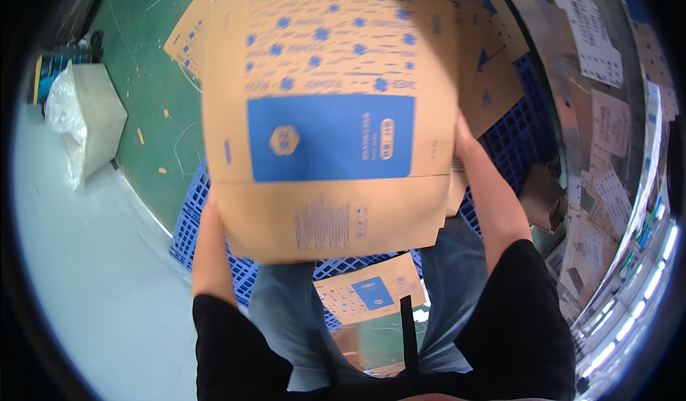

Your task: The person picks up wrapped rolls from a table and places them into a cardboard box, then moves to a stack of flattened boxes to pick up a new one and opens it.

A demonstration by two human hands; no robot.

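Observation:
A large flattened cardboard box (332,140), brown with a blue panel and blue printed pattern, is held up in front of me. At its left edge is my left hand (212,204), its fingers hidden behind the sheet. My right hand (464,138) grips the opposite edge, with most of its fingers also out of sight. Whether one sheet or a small stack is held, I cannot tell. Behind it lie more flattened boxes (493,79), partly covered by the held one. A smaller-looking printed box sheet (375,292) lies between my legs.
Blue plastic pallets (187,222) lie under and around the cardboard. A pale bin (106,111) with clear plastic wrap stands at the left on the green floor (153,151), among cardboard scraps. Stacked cartons with white paper sheets (597,40) line the right side.

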